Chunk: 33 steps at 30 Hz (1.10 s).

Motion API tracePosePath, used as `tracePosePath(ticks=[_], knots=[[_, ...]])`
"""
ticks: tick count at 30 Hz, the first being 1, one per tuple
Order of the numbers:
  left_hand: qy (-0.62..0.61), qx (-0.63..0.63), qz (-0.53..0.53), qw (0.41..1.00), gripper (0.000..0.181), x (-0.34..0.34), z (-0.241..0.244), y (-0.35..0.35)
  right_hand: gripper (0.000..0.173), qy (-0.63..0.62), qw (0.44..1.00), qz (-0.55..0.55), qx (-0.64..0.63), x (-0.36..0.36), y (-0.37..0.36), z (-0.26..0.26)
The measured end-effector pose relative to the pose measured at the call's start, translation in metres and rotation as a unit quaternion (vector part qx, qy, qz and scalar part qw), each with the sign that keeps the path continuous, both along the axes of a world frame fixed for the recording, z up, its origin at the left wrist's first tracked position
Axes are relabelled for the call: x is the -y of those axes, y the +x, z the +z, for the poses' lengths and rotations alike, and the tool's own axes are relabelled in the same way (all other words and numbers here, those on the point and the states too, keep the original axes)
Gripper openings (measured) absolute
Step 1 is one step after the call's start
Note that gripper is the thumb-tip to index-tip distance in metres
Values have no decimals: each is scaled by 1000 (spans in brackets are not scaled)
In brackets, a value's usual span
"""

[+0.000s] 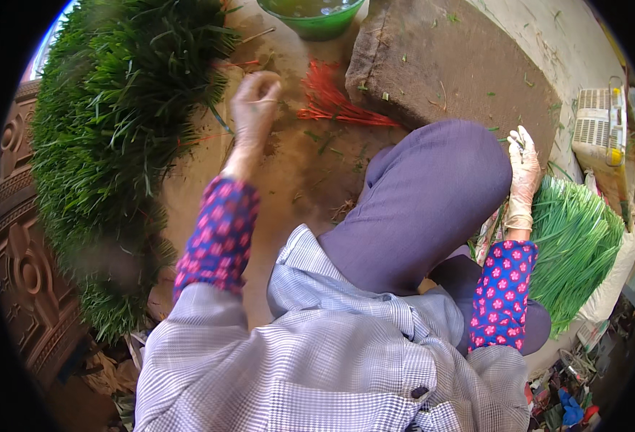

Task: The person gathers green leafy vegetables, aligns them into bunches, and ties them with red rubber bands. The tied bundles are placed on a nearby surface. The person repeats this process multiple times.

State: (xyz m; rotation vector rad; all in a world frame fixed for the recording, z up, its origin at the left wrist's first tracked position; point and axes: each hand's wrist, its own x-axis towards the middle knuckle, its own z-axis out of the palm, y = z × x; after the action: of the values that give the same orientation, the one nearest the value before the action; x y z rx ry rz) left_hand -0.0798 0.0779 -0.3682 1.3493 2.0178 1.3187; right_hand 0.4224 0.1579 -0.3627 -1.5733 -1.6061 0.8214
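Note:
My left hand (pixel 255 102), bare and slightly blurred, is raised beside a large stack of green leafy bundles (pixel 107 124); whether its curled fingers hold anything is unclear. Several bundles show thin red ties at their cut ends. My right hand (pixel 523 167), in a thin pale glove, is beside my raised knee, with something small and dark at its fingers that I cannot make out. Just below and to the right of it lies a loose heap of long green leaves (pixel 576 248). A fan of red ties (pixel 339 100) lies on the floor ahead, partly against a brown cloth-covered block.
A green basin of water (pixel 317 19) stands at the top. The brown cloth-covered block (pixel 457 65) bears leaf scraps. At right are a plastic crate (pixel 598 127) and a white sack (pixel 614 278); carved brown panelling (pixel 28 270) stands at left. Litter lies at lower right.

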Motion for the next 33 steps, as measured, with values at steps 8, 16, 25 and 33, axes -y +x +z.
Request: tracePosePath(ticks=[8,16,25,33], knots=[[-286,-27,121,950,27,-58,-183,-6,37,-69,997,-1,26,25,-6,4],[-136,98,60,984,17,-55,-158,-37,32,-107,990,91,-16,-13,-74,60],[20,87,-172,981,11,-94,142,66,71,-201,781,501,-315,-81,-243,74],[40,160,-231,959,15,-161,122,112,53,-98,877,316,-347,-114,-143,54]])
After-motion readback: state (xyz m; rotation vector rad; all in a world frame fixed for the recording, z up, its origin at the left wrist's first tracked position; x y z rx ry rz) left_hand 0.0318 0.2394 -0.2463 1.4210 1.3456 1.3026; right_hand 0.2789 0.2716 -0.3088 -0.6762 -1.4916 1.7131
